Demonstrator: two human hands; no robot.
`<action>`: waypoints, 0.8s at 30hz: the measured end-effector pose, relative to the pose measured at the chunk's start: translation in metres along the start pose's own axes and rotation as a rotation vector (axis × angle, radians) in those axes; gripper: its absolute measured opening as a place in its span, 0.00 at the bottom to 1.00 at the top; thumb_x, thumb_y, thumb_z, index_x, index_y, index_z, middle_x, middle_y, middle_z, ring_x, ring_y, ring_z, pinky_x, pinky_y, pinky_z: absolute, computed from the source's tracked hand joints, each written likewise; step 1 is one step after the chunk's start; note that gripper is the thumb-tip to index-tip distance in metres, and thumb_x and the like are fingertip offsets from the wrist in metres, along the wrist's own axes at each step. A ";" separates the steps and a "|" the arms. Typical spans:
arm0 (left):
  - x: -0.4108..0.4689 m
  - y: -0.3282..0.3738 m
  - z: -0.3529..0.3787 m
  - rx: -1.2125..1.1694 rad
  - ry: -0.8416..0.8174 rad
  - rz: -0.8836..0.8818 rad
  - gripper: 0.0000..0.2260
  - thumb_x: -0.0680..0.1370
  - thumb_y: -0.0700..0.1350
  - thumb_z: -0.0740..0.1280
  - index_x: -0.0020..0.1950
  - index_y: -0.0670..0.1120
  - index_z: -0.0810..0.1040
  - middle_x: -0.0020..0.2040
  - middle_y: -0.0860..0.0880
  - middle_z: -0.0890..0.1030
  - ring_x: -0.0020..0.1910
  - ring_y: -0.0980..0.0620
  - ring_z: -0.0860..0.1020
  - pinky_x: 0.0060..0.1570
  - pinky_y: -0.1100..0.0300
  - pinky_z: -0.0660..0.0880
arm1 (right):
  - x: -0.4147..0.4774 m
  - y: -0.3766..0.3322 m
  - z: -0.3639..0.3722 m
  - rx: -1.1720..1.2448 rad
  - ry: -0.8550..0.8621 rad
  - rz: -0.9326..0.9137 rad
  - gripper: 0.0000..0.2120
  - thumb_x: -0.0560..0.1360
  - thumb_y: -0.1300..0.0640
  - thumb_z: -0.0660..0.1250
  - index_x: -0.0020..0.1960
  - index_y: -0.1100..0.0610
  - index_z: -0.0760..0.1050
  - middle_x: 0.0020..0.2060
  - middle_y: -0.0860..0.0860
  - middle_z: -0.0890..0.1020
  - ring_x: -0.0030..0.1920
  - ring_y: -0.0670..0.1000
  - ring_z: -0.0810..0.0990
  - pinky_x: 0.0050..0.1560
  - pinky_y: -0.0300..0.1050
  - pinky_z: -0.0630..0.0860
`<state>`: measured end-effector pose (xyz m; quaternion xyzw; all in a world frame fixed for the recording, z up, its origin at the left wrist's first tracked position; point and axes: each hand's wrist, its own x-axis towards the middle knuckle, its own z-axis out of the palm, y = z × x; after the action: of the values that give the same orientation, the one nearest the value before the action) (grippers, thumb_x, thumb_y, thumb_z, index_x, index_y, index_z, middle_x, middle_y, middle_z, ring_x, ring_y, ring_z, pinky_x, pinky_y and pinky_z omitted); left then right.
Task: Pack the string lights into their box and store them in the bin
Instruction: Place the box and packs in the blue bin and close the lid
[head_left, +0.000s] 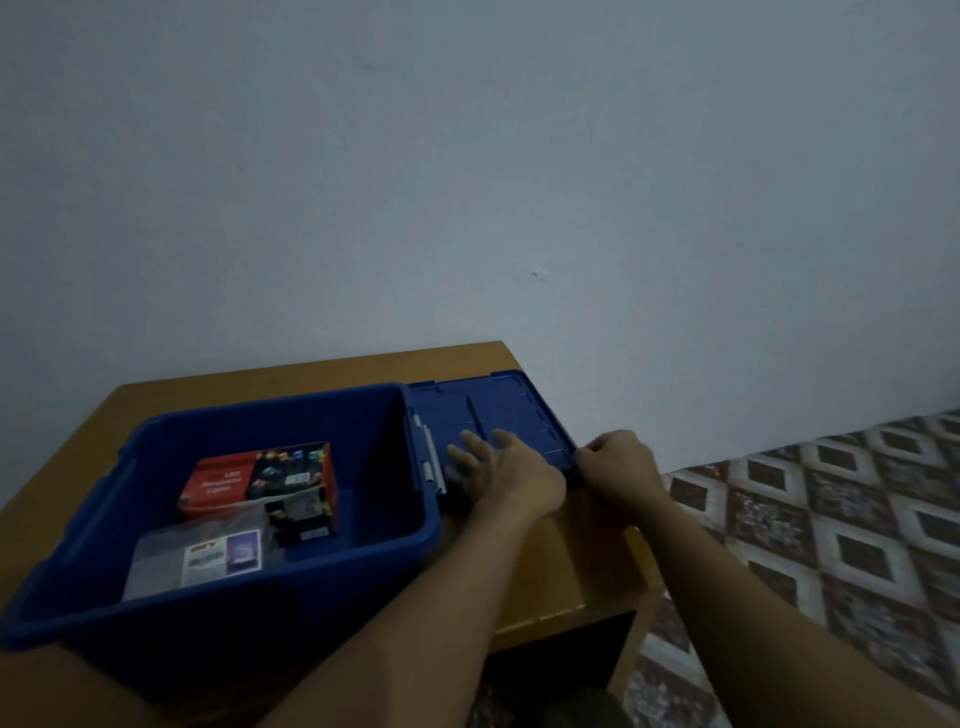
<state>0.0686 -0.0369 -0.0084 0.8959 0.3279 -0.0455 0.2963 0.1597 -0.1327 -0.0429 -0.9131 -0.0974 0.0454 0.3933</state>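
Observation:
The red string-lights box (260, 480) lies inside the open blue bin (410, 540) on the wooden table. The bin's blue lid (498, 410) lies flat on the table to the right of the bin. My left hand (498, 467) rests on the lid's near left part with fingers spread and mostly straight. My right hand (618, 462) grips the lid's near right edge, fingers curled over the rim. The string lights themselves are not visible.
A clear plastic packet with a printed card (218, 556) lies in the bin in front of the box. The wooden table (561, 571) ends just right of the lid. A patterned tiled floor (831, 519) lies to the right. A plain wall stands behind.

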 end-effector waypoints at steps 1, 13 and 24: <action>0.002 -0.004 0.003 -0.016 -0.011 -0.029 0.35 0.81 0.48 0.60 0.82 0.43 0.42 0.80 0.36 0.35 0.78 0.32 0.35 0.76 0.38 0.38 | 0.000 0.000 0.003 -0.015 -0.014 -0.001 0.13 0.75 0.58 0.65 0.33 0.60 0.70 0.27 0.55 0.74 0.29 0.54 0.72 0.31 0.44 0.69; -0.010 -0.016 0.017 -0.034 0.045 0.011 0.30 0.79 0.52 0.60 0.78 0.41 0.56 0.80 0.36 0.50 0.78 0.35 0.47 0.76 0.40 0.51 | -0.013 -0.003 -0.001 0.173 -0.038 0.162 0.12 0.76 0.56 0.69 0.41 0.64 0.72 0.39 0.60 0.78 0.38 0.59 0.78 0.36 0.50 0.76; -0.060 0.010 -0.014 -0.535 -0.067 0.117 0.28 0.79 0.53 0.56 0.77 0.47 0.54 0.74 0.41 0.64 0.70 0.39 0.65 0.68 0.43 0.67 | -0.061 -0.054 -0.074 0.601 -0.085 0.137 0.06 0.81 0.60 0.64 0.55 0.62 0.76 0.46 0.60 0.81 0.43 0.58 0.80 0.35 0.49 0.76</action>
<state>0.0260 -0.0688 0.0243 0.8011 0.2662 0.0304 0.5352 0.1046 -0.1615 0.0478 -0.7575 -0.0343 0.1367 0.6375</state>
